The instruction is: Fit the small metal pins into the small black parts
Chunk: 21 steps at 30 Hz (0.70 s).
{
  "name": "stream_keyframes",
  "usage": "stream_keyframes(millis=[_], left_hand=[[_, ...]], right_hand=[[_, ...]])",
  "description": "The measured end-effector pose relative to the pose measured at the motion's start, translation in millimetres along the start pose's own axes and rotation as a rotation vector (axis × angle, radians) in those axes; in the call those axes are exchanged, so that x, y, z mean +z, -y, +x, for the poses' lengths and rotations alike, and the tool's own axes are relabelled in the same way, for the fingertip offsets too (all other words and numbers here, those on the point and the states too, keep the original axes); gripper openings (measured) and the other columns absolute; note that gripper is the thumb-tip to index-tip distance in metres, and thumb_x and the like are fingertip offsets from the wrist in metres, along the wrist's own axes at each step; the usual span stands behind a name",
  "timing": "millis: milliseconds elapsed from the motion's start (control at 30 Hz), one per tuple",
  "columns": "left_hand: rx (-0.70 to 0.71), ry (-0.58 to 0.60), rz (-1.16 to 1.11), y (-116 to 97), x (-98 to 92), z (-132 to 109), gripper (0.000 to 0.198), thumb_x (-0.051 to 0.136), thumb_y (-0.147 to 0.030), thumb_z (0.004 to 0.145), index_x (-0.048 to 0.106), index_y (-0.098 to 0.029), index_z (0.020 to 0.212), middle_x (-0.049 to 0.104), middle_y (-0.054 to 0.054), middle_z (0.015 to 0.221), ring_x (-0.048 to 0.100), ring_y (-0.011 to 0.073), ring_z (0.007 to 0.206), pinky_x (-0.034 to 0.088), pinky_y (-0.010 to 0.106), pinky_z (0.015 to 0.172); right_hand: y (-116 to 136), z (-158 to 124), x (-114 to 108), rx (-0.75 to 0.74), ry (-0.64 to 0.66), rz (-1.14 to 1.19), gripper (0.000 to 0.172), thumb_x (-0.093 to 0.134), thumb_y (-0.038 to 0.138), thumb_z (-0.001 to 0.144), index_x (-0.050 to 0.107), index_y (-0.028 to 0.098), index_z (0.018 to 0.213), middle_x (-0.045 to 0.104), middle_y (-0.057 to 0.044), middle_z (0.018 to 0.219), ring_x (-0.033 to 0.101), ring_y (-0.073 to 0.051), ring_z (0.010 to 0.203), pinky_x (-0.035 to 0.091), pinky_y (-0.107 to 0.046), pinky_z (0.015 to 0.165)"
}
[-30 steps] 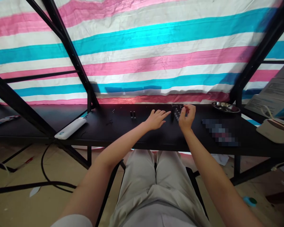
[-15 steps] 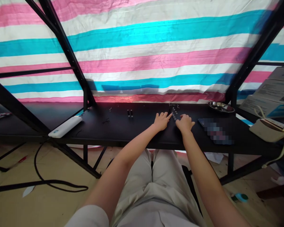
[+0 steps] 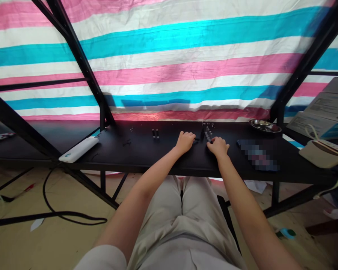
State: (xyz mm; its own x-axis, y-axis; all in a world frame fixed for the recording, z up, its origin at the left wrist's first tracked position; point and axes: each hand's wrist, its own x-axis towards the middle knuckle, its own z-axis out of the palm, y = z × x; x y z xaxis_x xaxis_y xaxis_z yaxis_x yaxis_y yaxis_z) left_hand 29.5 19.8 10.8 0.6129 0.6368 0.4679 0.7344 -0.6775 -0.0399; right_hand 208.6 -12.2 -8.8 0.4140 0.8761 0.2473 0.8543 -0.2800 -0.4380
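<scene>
Both my hands rest on a black shelf (image 3: 146, 155) in front of me. My left hand (image 3: 185, 141) has its fingers curled, and a thin dark piece pokes out from them toward the right. My right hand (image 3: 218, 146) lies palm down with fingers bent, right beside a small cluster of grey and black parts (image 3: 207, 133) standing between the two hands. What the right fingers grip, if anything, is hidden. Two small black cylinders (image 3: 155, 134) stand to the left of my left hand.
A white power bank (image 3: 78, 149) lies at the shelf's left end. A metal dish (image 3: 265, 126) sits at the far right, a blurred flat object (image 3: 257, 157) in front of it. Black frame struts rise on both sides. A striped tarp hangs behind. Cables lie on the floor.
My right hand came down from a raised pinch onto the shelf beside the cluster. My left hand's fingers went from stretched flat to curled and drew back left.
</scene>
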Motion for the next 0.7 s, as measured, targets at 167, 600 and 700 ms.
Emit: stream_keyframes(millis=[167, 600, 700], left_hand=[[-0.145, -0.064, -0.084, 25, -15.8, -20, 0.016, 0.046, -0.024, 0.089, 0.059, -0.019, 0.096, 0.066, 0.003, 0.096, 0.056, 0.0175, 0.089, 0.03, 0.035, 0.082], [-0.391, -0.209, -0.244, 47, -21.6, -53, 0.014, 0.049, -0.025, 0.087, 0.059, -0.02, 0.095, 0.067, 0.003, 0.096, 0.058, 0.0167, 0.09, 0.035, 0.034, 0.086], [-0.388, -0.213, -0.256, 49, -20.5, -55, 0.013, 0.05, -0.025, 0.086, 0.059, -0.02, 0.094, 0.067, 0.002, 0.093, 0.058, 0.0162, 0.089, 0.037, 0.034, 0.086]], right_hand=[[-2, 4, 5, 0.008, 0.0, 0.011, 0.028, 0.054, 0.037, 0.075, 0.064, 0.017, 0.093, 0.059, -0.013, 0.104, 0.051, -0.029, 0.101, 0.035, -0.047, 0.086], [2, 7, 7, 0.06, 0.009, 0.035, 0.025, 0.056, 0.038, 0.076, 0.066, 0.02, 0.089, 0.064, -0.009, 0.099, 0.054, -0.026, 0.097, 0.035, -0.042, 0.084], [2, 7, 6, 0.065, 0.016, 0.04, 0.023, 0.056, 0.037, 0.076, 0.067, 0.021, 0.088, 0.065, -0.008, 0.098, 0.055, -0.026, 0.096, 0.035, -0.041, 0.084]])
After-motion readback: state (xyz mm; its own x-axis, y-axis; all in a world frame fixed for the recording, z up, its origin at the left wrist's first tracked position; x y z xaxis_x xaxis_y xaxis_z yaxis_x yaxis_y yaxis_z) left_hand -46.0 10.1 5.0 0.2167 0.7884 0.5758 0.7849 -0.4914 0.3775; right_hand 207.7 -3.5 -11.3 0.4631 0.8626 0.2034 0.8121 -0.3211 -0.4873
